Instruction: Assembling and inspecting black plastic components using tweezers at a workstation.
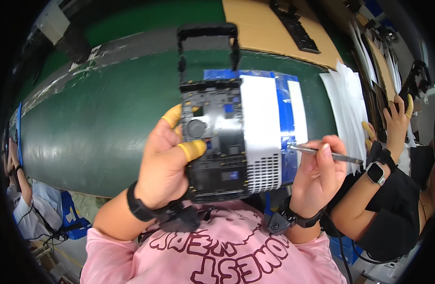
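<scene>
My left hand (163, 151), with yellow finger cots on thumb and forefinger, grips the left side of a black plastic housing (217, 132). The housing is tilted up in front of me, and an open rectangular frame (236, 47) extends from its far end. Small blue patches and a round dark part show on its inner face. My right hand (321, 165) is closed on a pair of tweezers (340, 156), its tip over the blue backing beside the housing. A white sheet (260, 113) with rows of small black squares lies on that blue backing (286, 118).
A green mat (94, 128) covers the bench. Cardboard (255, 28) with another black plastic part (298, 28) lies at the back. White papers (345, 104) are stacked on the right. A co-worker's hand (396, 116) handles a black part there; another person (25, 189) sits far left.
</scene>
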### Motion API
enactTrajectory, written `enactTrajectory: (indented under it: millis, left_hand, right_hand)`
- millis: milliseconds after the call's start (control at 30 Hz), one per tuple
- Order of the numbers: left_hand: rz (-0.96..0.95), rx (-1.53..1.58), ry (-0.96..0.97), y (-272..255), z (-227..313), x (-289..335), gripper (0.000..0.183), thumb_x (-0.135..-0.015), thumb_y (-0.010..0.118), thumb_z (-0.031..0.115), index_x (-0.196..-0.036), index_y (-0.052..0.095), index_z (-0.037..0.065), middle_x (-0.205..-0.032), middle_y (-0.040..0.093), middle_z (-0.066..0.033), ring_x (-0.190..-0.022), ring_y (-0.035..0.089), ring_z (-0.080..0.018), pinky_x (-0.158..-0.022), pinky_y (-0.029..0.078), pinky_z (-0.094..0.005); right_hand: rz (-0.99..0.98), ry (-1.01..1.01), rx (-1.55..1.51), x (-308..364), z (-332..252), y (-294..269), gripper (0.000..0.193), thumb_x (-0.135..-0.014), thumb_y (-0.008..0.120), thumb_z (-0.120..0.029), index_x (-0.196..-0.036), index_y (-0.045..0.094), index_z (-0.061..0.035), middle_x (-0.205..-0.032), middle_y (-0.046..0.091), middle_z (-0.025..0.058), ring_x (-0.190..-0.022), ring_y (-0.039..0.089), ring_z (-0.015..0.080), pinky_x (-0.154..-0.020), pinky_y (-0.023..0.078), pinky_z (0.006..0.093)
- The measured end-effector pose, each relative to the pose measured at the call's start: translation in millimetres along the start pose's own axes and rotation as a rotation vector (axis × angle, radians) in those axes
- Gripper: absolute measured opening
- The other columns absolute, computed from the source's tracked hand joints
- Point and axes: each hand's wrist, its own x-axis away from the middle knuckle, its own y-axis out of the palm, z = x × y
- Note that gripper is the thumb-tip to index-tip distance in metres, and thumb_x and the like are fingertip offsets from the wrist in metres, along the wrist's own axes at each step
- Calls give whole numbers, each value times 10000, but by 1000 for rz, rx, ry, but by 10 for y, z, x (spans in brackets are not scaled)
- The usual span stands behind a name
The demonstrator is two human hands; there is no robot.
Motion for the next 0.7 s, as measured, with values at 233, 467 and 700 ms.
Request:
enactTrajectory:
  millis: [233, 467, 700]
  left_hand:
    - [-163, -258, -194, 64, 622, -1113, 286, -776, 468, 114, -1036, 469, -5, -952, 561, -81, -802, 567, -165, -725, 469, -279]
    - [684, -1811, 494, -122, 1226, -2846, 470, -647, 590, 341, -987, 537, 20, -1059, 502, -149, -980, 471, -303, -773, 401, -458]
    - [162, -1905, 328, 1596, -269, -2920, 529, -741, 460, 479, -1049, 554, 59, -1198, 373, -161, -1114, 303, -323, -911, 265, -461]
  right_hand:
    - [199, 1, 43, -96, 116, -504, 177, -758, 538, -4, -923, 480, 27, -731, 576, 119, -525, 418, 70, -516, 360, 186]
    - [133, 78, -94, -81, 102, -489, 186, -752, 538, 17, -927, 476, 28, -736, 575, 114, -568, 474, 84, -533, 371, 180]
    - [192, 127, -90, -12, 117, -620, 222, -725, 549, 19, -928, 461, 30, -700, 568, 119, -600, 517, 112, -578, 408, 205]
